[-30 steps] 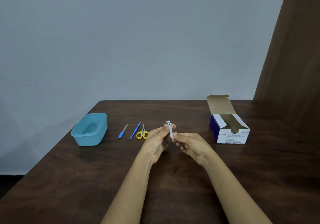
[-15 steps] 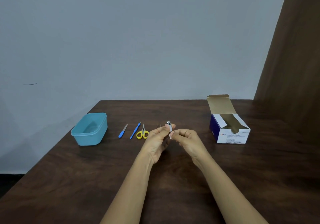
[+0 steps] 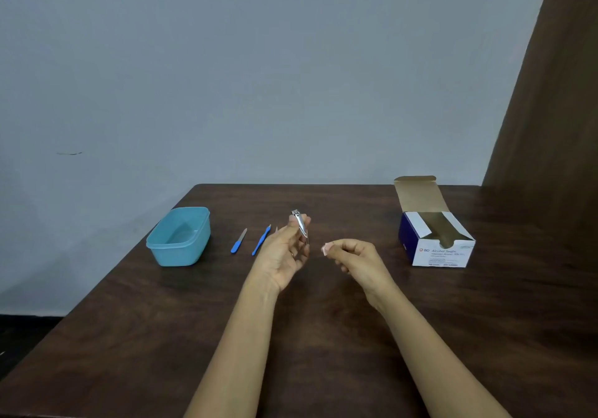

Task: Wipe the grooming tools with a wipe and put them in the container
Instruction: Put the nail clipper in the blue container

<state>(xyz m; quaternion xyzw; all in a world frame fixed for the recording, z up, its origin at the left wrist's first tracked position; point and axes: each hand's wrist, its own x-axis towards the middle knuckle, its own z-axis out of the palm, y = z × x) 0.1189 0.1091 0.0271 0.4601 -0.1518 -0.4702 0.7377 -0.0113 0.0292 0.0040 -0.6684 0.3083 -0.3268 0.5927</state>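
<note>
My left hand (image 3: 284, 252) pinches the nail clipper (image 3: 300, 225), my right hand (image 3: 356, 255) the wipe (image 3: 326, 248); wiping seems done, so leftward to the container (image 3: 179, 236).

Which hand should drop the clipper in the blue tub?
Left, probably. The left hand grips the clipper, and the tub sits on that side of the table. The right hand pinches the wipe and is farther from the tub.
</note>
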